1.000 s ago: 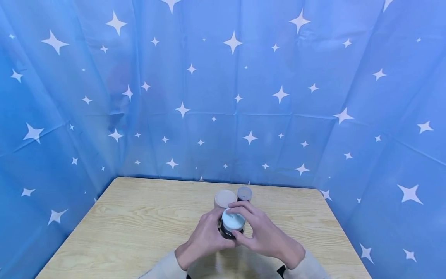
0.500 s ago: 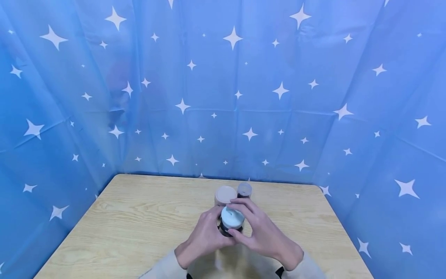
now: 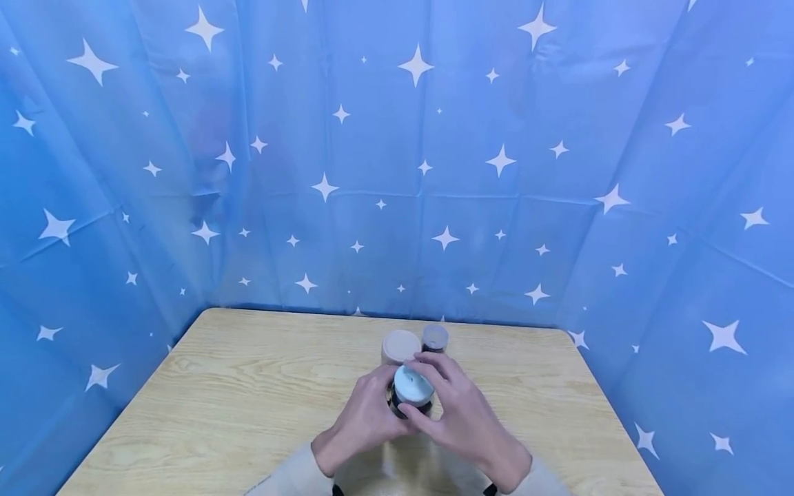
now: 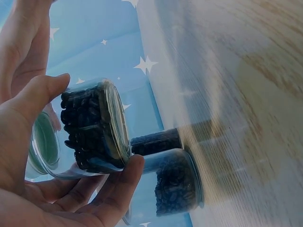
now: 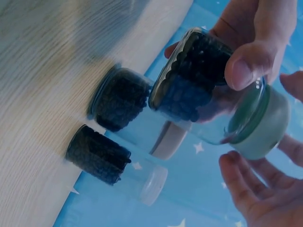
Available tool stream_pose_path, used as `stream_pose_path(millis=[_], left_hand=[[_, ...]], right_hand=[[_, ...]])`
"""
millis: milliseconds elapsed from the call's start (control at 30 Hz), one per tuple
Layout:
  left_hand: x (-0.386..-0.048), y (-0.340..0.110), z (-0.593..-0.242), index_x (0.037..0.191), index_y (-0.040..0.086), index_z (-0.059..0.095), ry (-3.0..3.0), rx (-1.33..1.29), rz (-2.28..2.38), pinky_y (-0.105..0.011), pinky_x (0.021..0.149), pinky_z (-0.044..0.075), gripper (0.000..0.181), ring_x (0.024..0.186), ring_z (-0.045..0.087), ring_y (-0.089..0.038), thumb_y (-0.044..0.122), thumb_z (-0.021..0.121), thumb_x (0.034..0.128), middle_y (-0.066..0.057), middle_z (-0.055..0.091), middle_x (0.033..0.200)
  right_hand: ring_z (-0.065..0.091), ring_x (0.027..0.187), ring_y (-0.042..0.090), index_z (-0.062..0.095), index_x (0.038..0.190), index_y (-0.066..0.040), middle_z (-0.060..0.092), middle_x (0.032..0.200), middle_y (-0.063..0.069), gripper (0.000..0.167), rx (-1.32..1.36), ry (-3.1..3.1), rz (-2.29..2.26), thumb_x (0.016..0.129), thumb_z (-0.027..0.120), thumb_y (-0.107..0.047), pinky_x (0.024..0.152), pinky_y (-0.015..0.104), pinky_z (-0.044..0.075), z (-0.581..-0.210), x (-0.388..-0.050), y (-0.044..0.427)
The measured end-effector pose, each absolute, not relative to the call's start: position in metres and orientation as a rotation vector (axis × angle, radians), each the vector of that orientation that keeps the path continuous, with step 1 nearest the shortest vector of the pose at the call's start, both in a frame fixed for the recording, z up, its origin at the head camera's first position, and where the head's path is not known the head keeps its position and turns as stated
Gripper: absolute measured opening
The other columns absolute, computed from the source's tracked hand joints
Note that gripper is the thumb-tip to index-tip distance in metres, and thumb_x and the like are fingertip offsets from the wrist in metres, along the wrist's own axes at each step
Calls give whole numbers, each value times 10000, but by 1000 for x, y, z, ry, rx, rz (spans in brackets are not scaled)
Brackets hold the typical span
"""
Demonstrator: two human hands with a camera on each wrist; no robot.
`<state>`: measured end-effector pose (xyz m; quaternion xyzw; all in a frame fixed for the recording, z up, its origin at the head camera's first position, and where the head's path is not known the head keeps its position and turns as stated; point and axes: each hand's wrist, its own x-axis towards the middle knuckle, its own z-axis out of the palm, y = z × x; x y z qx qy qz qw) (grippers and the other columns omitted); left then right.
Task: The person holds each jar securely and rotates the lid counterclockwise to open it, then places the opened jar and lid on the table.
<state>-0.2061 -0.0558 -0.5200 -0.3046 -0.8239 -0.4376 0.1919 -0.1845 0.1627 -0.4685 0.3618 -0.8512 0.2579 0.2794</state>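
A clear glass jar (image 5: 189, 80), partly filled with dark beans, is held tilted above the table. My left hand (image 3: 366, 413) grips its body, thumb on one side and fingers on the other. A pale green lid (image 3: 413, 386) sits at the jar's mouth. My right hand (image 3: 462, 413) has its thumb and fingers curled round the lid's edge. In the right wrist view, some right fingertips (image 5: 229, 161) lie close to the lid, and whether all of them touch it is hard to tell. The left wrist view shows the beans (image 4: 90, 127) through the glass.
Behind the hands stand a wider jar with a pinkish-white lid (image 3: 401, 346) and a slimmer jar with a translucent lid (image 3: 435, 336), both holding dark contents. They stand on a wooden table (image 3: 248, 386). A blue star-patterned curtain (image 3: 372, 151) hangs behind it.
My right hand has turned slightly at the wrist, its thumb shifting left along the lid. My left hand keeps its grip on the jar. The head view has tilted slightly downward, then steadied.
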Motion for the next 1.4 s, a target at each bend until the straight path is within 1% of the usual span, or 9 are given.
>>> stream_pose_path(millis=[67,167,233,300,467,600,933,1167,1400], left_hand=[[-206,-56,-521,1434,179,751,-2304,-867,-1217,-295,912,673,677,1105,782,-102,385,1014,845,10,833,1238],[-205,-56,-519,1433,179,753,-2349,-842,-1230,-297,920,671,685,1105,777,-99,313,1012,813,17,835,1238],[-200,-54,-511,1416,167,760,-2416,-800,-1235,-321,939,679,700,1114,781,-114,261,1022,773,17,840,1235],[-199,-53,-507,1413,162,761,-2460,-775,-1232,-314,955,677,689,1122,778,-107,238,1010,775,26,842,1237],[-197,-52,-502,1435,180,753,-2515,-754,-1238,-295,982,669,683,1149,767,-87,241,991,798,48,834,1263],[-197,-53,-502,1449,193,746,-2516,-758,-1264,-293,976,669,686,1149,767,-83,244,983,807,59,826,1273],[-197,-52,-501,1417,171,757,-2493,-765,-1247,-289,964,669,680,1127,762,-75,236,987,780,49,837,1247],[-198,-53,-501,1436,178,750,-2504,-766,-1262,-300,987,675,691,1155,771,-88,240,997,793,52,832,1271],[-198,-53,-503,1427,181,752,-2514,-755,-1263,-300,988,673,688,1147,767,-83,250,1004,791,58,825,1261]], right_hand=[[751,1324,241,723,1491,-157,720,1492,120,602,967,-2281,677,970,973,-327,1021,444,707,-470,-184,162],[757,1290,238,733,1469,-145,723,1478,123,592,972,-2264,666,948,984,-276,1001,434,710,-472,-183,161],[758,1278,235,737,1460,-143,722,1475,121,592,971,-2260,661,938,990,-256,992,425,711,-473,-184,161],[756,1282,230,741,1453,-144,722,1477,118,589,966,-2266,663,932,995,-250,995,418,709,-473,-184,161],[744,1305,205,749,1442,-161,719,1483,86,574,947,-2294,672,935,999,-264,1015,389,700,-472,-184,160],[745,1295,199,749,1435,-158,716,1480,72,567,951,-2294,682,936,998,-259,1007,388,700,-472,-183,160],[747,1301,214,747,1442,-159,721,1483,86,561,943,-2303,681,947,989,-266,1001,387,701,-471,-182,160],[749,1291,212,746,1438,-166,716,1482,69,547,953,-2302,698,956,984,-265,1000,400,701,-471,-181,160],[757,1279,213,740,1447,-168,712,1476,65,553,974,-2293,715,960,986,-257,992,390,707,-472,-183,162]])
